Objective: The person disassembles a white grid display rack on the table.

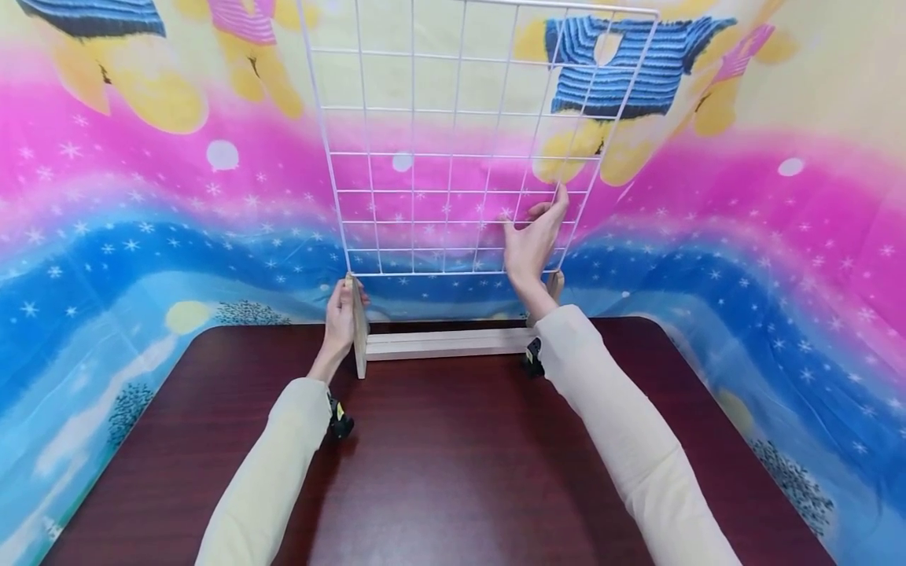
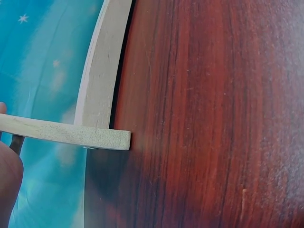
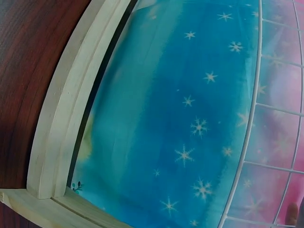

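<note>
Head view: the white wire grid (image 1: 451, 155) is over the wooden stand (image 1: 453, 343) on the worktop (image 1: 439, 472). Fingers of the left hand (image 1: 341, 316) grip the stand; for the right hand (image 1: 531, 245), I can't tell. Keep the stand still, grid straight.

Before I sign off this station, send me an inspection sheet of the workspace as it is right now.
Surface: dark red-brown wood-grain table, rounded far corners.
Job's things: pale wooden frame near the table's far edge; white wire grid above it, bottom edge near the tops of its side pieces; whether it is seated, cannot tell.
Clutter: nothing seen.
Left hand: grips the frame's left side piece.
Right hand: raised at the grid's lower right; exact grip unclear.
Cables: nothing seen.
Surroundings: printed cloth with snowflakes behind and beside the table; black device at the left wrist, another at the right.
</note>
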The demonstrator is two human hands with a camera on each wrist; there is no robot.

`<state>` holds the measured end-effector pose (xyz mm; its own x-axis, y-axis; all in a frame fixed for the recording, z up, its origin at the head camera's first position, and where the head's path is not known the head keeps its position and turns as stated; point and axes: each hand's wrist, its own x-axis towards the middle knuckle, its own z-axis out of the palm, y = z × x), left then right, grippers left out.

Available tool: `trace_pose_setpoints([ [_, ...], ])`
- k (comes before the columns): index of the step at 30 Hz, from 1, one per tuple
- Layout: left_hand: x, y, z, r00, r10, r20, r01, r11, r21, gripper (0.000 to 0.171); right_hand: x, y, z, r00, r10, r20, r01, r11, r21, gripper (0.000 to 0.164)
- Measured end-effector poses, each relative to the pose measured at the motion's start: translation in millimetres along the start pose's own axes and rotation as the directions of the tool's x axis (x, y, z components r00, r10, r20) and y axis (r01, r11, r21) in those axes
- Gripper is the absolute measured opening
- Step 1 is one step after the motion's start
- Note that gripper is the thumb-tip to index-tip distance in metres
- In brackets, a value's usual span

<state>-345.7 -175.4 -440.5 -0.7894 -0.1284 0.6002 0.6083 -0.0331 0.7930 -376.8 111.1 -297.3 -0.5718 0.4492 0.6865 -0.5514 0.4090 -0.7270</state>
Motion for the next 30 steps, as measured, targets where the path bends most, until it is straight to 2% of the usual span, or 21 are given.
trace_pose_setpoints([
  [6,2.0,1.4,2.2,1.0,0.003,0.011,-0.002,1.0,-0.021,0.061,5,-3,-5,1.0,0.0,0.002,0.0,1.0,0.0,0.088],
  [12,2.5,0.5,3.3,1.0,-0.024,0.018,0.025,0.999,-0.024,0.057,11,-6,-12,1.0,-0.015,0.022,0.015,1.0,0.005,0.087],
  [20,1.5,4.1,4.8,0.998,-0.048,0.027,0.049,0.998,-0.034,0.077,20,-1,-34,0.999,-0.017,0.036,0.019,0.999,-0.037,0.087],
  [25,0.4,4.4,4.3,0.996,-0.076,0.04,0.076,0.997,-0.006,0.075,21,7,-48,0.999,-0.004,0.043,0.008,0.996,-0.093,0.091],
  [30,-0.9,4.7,2.8,0.996,-0.075,0.049,0.075,0.997,0.008,0.074,21,12,-55,0.997,-0.002,0.078,0.009,0.996,-0.094,0.093],
])
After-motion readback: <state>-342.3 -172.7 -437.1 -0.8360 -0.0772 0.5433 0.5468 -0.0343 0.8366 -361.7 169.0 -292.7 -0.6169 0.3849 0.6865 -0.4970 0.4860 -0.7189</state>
